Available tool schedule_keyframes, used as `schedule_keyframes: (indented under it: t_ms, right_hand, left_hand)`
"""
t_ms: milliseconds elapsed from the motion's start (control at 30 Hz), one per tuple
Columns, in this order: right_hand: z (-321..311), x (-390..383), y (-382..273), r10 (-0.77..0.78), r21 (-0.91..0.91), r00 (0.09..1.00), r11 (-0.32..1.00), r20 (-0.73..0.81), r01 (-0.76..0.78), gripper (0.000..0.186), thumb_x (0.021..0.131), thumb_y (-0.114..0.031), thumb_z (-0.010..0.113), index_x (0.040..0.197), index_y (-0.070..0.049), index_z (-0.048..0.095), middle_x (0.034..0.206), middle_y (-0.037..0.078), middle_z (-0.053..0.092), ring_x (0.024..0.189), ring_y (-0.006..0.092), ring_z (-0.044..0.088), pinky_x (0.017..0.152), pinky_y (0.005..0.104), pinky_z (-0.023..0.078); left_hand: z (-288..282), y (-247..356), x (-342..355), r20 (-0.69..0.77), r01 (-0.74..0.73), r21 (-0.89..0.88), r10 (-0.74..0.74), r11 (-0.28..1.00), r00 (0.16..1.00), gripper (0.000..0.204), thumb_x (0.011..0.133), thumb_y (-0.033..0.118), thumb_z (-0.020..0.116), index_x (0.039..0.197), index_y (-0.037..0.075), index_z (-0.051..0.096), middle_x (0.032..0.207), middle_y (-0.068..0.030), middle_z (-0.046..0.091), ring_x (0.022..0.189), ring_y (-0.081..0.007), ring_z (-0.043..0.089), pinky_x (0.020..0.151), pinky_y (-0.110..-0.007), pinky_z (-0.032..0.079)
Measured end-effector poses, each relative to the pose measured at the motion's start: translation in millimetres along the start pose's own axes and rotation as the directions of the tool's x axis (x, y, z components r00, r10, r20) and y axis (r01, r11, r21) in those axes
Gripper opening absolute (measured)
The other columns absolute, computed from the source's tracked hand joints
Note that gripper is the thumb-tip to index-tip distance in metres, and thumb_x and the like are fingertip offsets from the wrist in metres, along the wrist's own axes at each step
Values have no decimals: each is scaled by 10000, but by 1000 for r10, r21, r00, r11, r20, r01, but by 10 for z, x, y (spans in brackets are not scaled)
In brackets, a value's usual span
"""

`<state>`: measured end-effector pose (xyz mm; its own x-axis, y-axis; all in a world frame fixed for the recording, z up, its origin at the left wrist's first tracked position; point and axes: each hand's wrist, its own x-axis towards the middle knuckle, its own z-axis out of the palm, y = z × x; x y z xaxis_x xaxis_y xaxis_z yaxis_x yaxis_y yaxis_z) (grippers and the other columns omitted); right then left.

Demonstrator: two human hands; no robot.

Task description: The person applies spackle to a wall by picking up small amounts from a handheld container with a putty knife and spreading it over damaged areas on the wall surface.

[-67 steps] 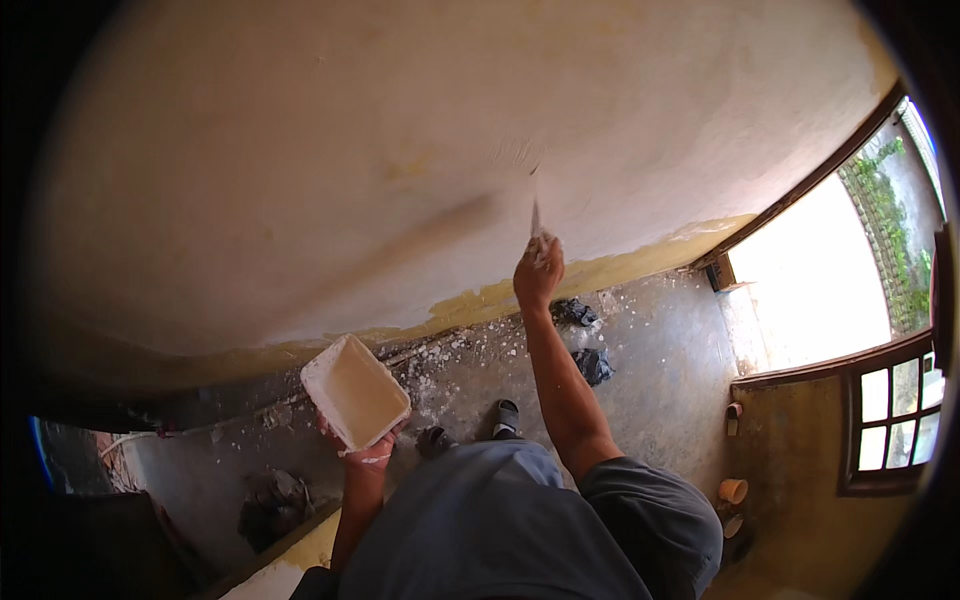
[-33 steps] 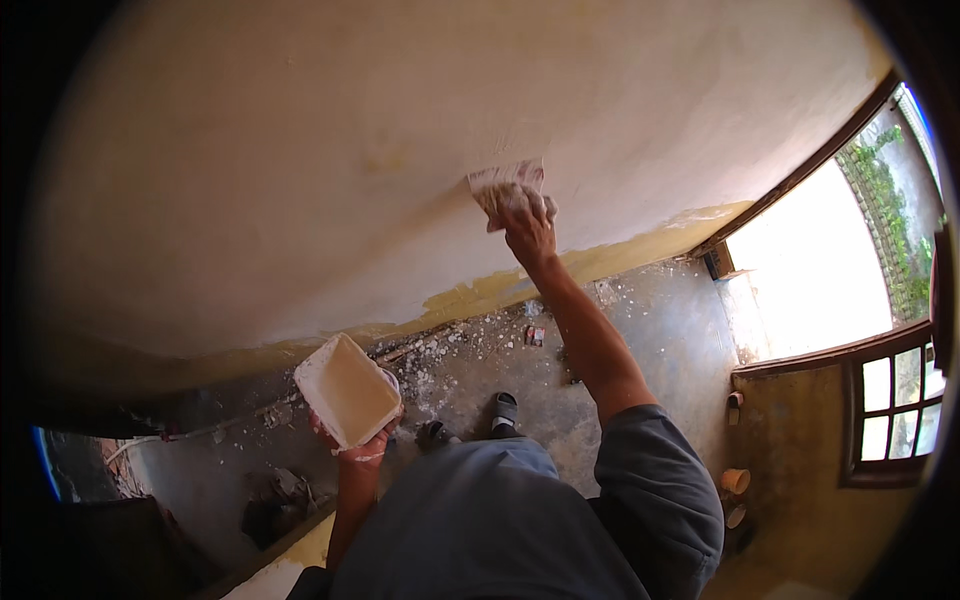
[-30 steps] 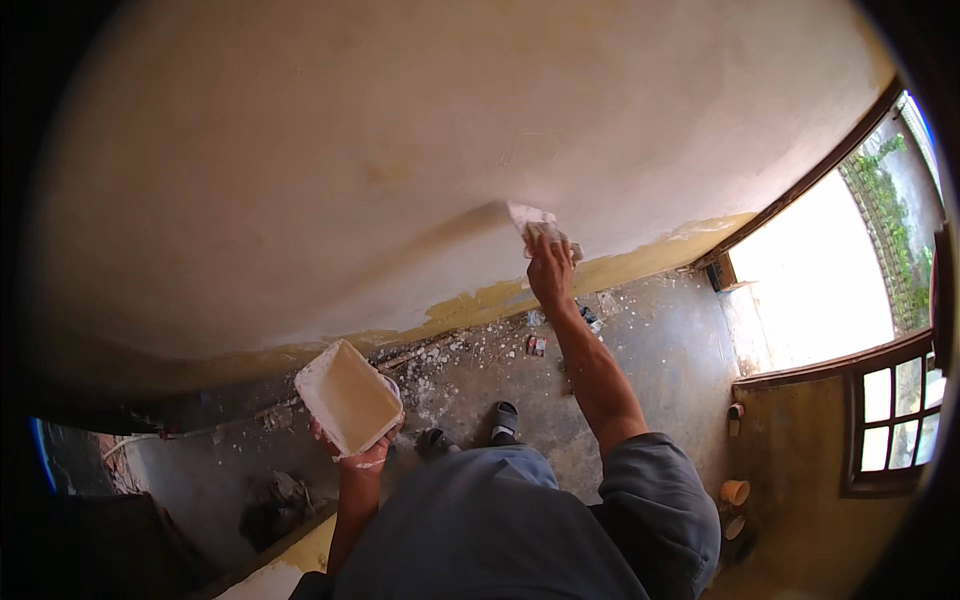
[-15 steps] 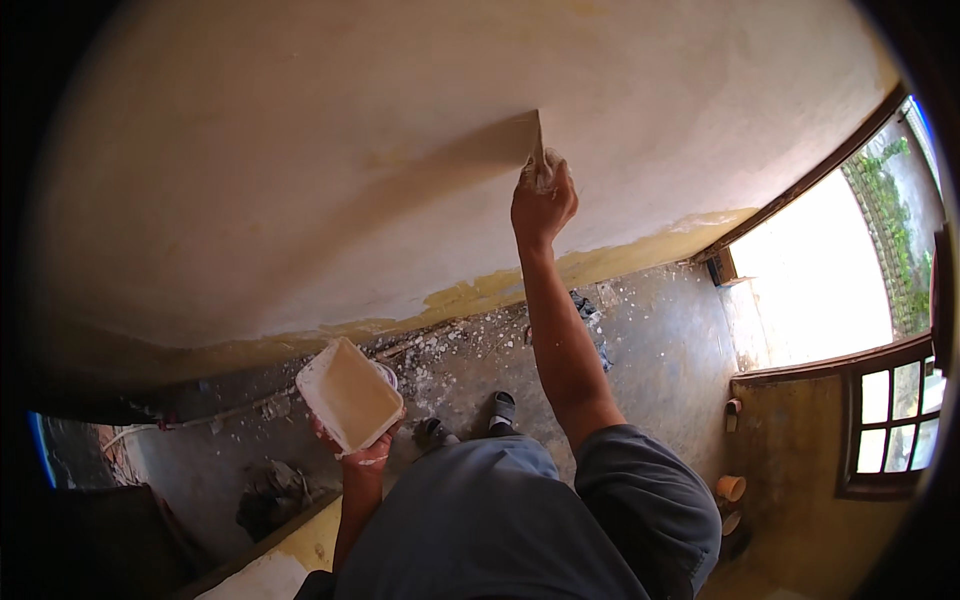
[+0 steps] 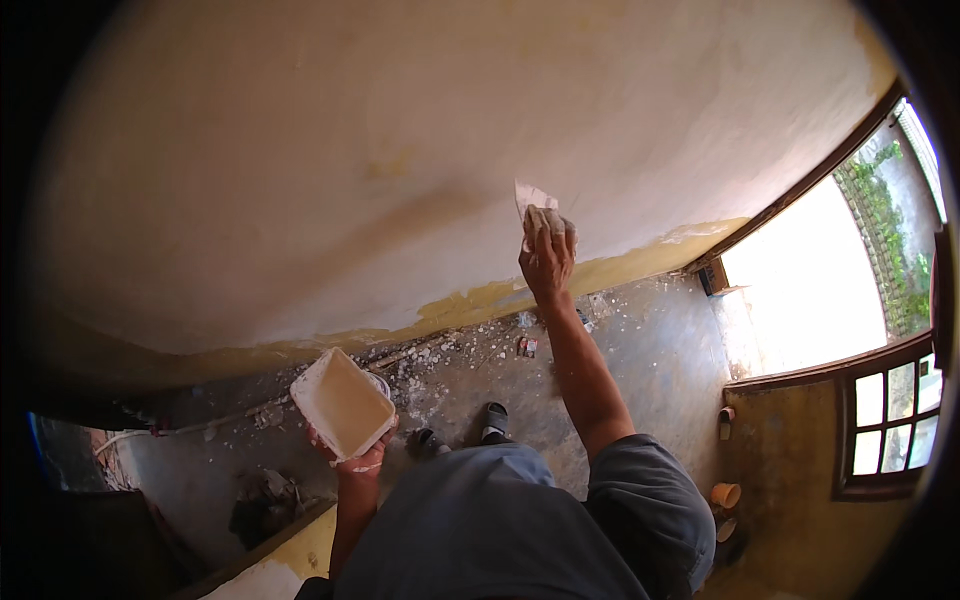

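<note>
My right hand (image 5: 548, 248), its fingers coated in white paste, grips a putty knife (image 5: 532, 194). The blade is broad and pale, up by the wall (image 5: 330, 140); whether its edge touches the wall I cannot tell. Whitish filler covers most of that wall, with a few yellowish patches showing through. Low on the left, my left hand (image 5: 366, 460) is wrapped round the underside of a rectangular tub (image 5: 345, 408), holding it tilted. Cream-coloured paste lines the tub's inside, and its rim is smeared white. Most of the left fingers are hidden beneath it.
White crumbs and debris litter the grey floor (image 5: 640, 350) along the wall's foot. A small red packet (image 5: 527, 347) lies there. My sandalled feet (image 5: 494, 422) stand below. A bright doorway (image 5: 810, 285) and a barred window (image 5: 895, 430) are at right, with an orange pot (image 5: 726, 495) nearby.
My right hand has come down the wall with the putty knife, and the blade's face has turned more into view. The tub has shifted slightly left and down.
</note>
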<state>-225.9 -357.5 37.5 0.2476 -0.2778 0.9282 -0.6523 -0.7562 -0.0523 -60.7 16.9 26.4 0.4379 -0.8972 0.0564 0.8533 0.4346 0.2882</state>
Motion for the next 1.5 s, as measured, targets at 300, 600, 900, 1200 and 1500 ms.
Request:
schedule_keyframes:
  t_ms: [300,600,900,1200,1500]
  right_hand:
    - [389,249,509,267,-92,963,959,-38,-270,429,842,-29,614,1266,-94,596,1262,148,564,1171,368,517,985,496,414]
    - [-59,172,969,947,566,319,245,34,-787,261,896,-72,601,1139,22,604,1049,179,667,939,305,673,822,402,548]
    - [77,1002,57,780,284,602,624,-170,-728,219,859,-103,637,1076,-73,631,953,119,675,825,307,631,749,435,495]
    - [200,-347,-415,317,363,889,827,330,-430,227,861,-81,642,1084,-48,669,1010,161,695,946,330,665,802,418,551]
    - [920,-199,-896,700,53,714,712,30,-700,306,939,-85,581,1220,28,544,1111,256,620,958,357,639,815,385,517]
  left_hand:
    - [186,-83,61,-95,60,74,-53,995,994,860,807,596,625,1512,238,287,1502,-125,357,1314,-405,455,905,-680,493]
    - [222,-66,-7,-135,59,85,-47,995,990,836,826,587,605,1503,195,310,1489,-140,409,1294,-381,491,887,-660,517]
    - [13,-55,-7,-124,46,51,-39,998,991,828,811,604,621,1491,230,331,1460,-112,445,1276,-379,504,896,-668,505]
    - [-115,20,-89,-201,19,29,-12,999,980,848,783,614,634,1485,234,350,1450,-95,460,1296,-392,484,910,-712,471]
    - [-57,10,13,-67,36,42,-33,998,997,848,824,586,609,1520,225,284,1499,-121,394,1352,-394,418,968,-705,435]
